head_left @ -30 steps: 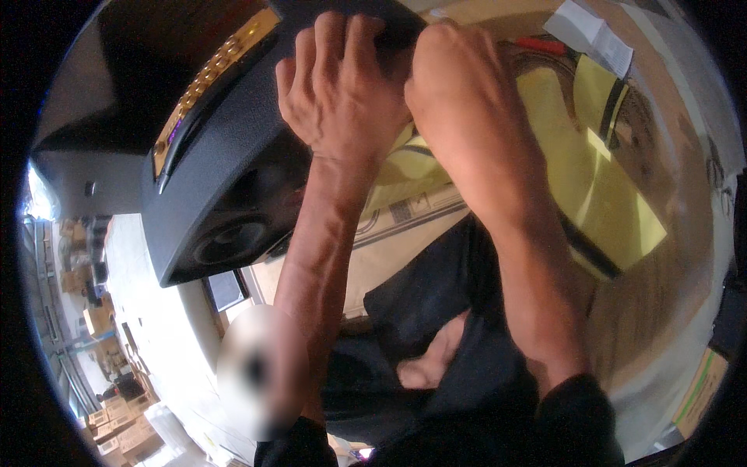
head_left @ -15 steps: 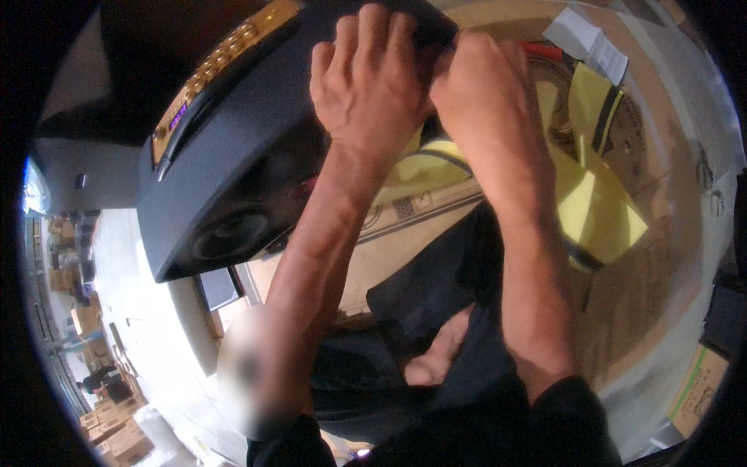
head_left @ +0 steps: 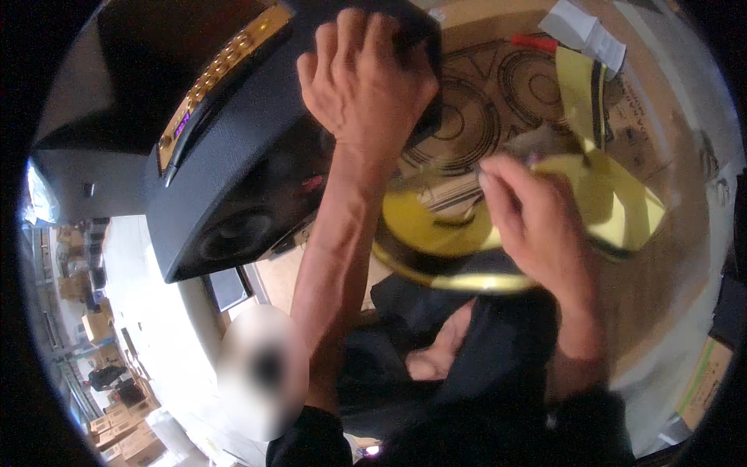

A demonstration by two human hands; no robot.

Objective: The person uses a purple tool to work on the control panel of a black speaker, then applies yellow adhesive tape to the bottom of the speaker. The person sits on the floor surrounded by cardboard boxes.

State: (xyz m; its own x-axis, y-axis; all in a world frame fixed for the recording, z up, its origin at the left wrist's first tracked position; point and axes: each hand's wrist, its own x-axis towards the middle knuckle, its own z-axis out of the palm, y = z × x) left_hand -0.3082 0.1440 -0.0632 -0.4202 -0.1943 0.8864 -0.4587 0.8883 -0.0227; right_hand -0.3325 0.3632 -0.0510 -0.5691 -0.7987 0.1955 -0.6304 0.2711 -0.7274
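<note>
Head view: the left hand (head_left: pixel 362 93) bends over the upper end of a black speaker (head_left: pixel 233 171), its back up and its fingertips hidden, so I can't tell how firmly it grips. The right hand (head_left: pixel 537 226) is well apart from it, thumb and forefinger drawn narrow; blur keeps me from telling what, if anything, is pinched between them.

Writing is sparse: a purple lit display (head_left: pixel 181 123) glows on the speaker's gold panel (head_left: pixel 226 58), and lettering too soft to read runs over the cardboard (head_left: pixel 638 296) near its right side, beside printed circles (head_left: pixel 459 113).

The speaker lies directly under the left hand and to the left of the right one. A yellow strip (head_left: pixel 626 206) with black striping curves about the right hand, crossing close to its wrist.

Toward the far edge, a red object (head_left: pixel 534 42) sits near folded white paper (head_left: pixel 580 27). Bare cardboard stretches right of the right forearm; pale floor (head_left: pixel 156 311) borders the speaker's lower left corner.
</note>
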